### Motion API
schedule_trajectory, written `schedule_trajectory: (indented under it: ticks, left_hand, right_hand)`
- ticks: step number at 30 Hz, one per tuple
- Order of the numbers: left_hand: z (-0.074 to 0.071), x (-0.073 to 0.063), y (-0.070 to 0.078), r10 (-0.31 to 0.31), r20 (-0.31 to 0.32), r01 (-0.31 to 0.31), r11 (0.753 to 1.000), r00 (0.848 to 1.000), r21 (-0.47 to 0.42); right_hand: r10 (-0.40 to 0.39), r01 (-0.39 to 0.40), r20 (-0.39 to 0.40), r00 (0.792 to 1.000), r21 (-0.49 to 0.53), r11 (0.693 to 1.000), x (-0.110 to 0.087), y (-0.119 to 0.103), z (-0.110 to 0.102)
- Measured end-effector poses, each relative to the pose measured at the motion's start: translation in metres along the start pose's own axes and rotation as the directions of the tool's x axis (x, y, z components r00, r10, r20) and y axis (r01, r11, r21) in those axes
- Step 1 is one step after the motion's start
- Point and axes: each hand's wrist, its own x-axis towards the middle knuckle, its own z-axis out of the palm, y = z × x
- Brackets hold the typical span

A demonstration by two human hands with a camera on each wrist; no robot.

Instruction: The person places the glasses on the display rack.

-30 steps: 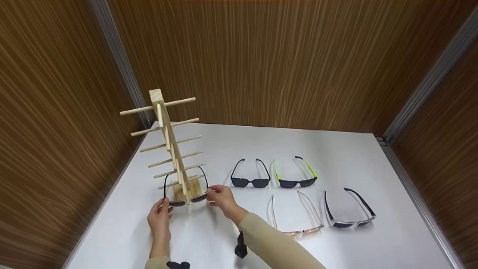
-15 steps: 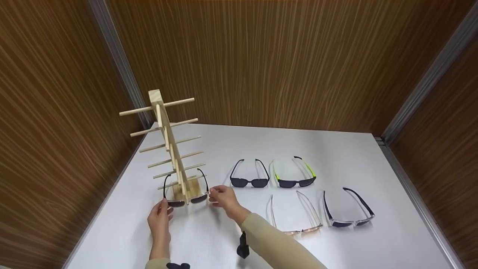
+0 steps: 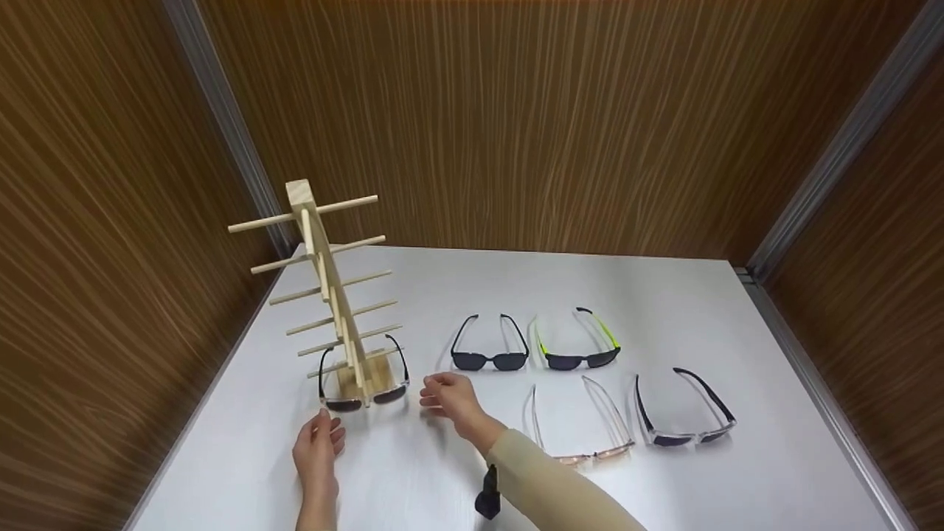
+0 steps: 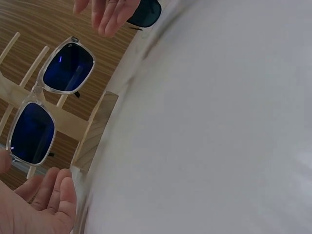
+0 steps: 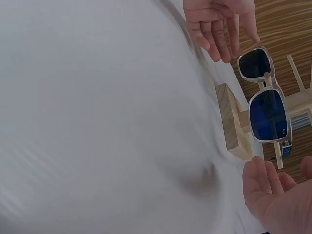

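Observation:
Sunglasses with a clear front frame, dark blue lenses and black arms (image 3: 391, 395) hang on the lowest pegs of a wooden display rack (image 3: 339, 299). Just below their left corner is my left hand (image 3: 317, 446), its fingers loosely bent. In the left wrist view, the left thumb lies close to that frame corner; whether it touches cannot be told. To the right of the sunglasses, with a gap between, my right hand (image 3: 453, 402) is held with relaxed fingers around nothing. Both lenses (image 5: 269, 116) face the wrist cameras, one on each side of the rack's post.
Right of the rack, black sunglasses (image 3: 509, 361) and sunglasses with yellow-green arms (image 3: 564, 362) lie on the white table (image 3: 413, 479). Nearer are pinkish clear glasses (image 3: 613, 452) and another clear-fronted sunglasses (image 3: 672, 441). Wood-grain walls (image 3: 516, 133) enclose the table.
My right hand has let go of the sunglasses and moved right. My left hand has eased off their left corner and dropped slightly. The sunglasses stay on the rack.

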Motion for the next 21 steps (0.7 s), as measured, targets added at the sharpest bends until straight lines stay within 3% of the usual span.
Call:
schedule_trajectory:
  ticks: [5, 12, 17, 21]
  left_hand:
    - [0.004, -0.009, -0.003, -0.049, 0.009, 0.049, 0.998, 0.999, 0.029]
    - [0.011, -0.054, 0.029, -0.064, 0.077, 0.068, 0.996, 0.995, -0.055]
    - [0.016, -0.066, 0.032, -0.067, 0.128, 0.072, 0.997, 0.99, -0.035]
    - [0.024, -0.069, 0.032, -0.129, 0.159, 0.129, 0.992, 0.979, 0.015]
  right_hand:
    - [0.057, -0.056, -0.011, 0.998, 0.029, 0.998, -0.001, 0.002, -0.008]
    - [0.042, -0.041, -0.011, 0.999, 0.061, 0.997, -0.006, 0.005, -0.021]
    - [0.066, -0.066, -0.002, 0.998, 0.092, 0.994, -0.012, 0.008, -0.028]
    - [0.074, -0.074, 0.004, 0.997, 0.105, 0.992, -0.016, 0.01, -0.034]
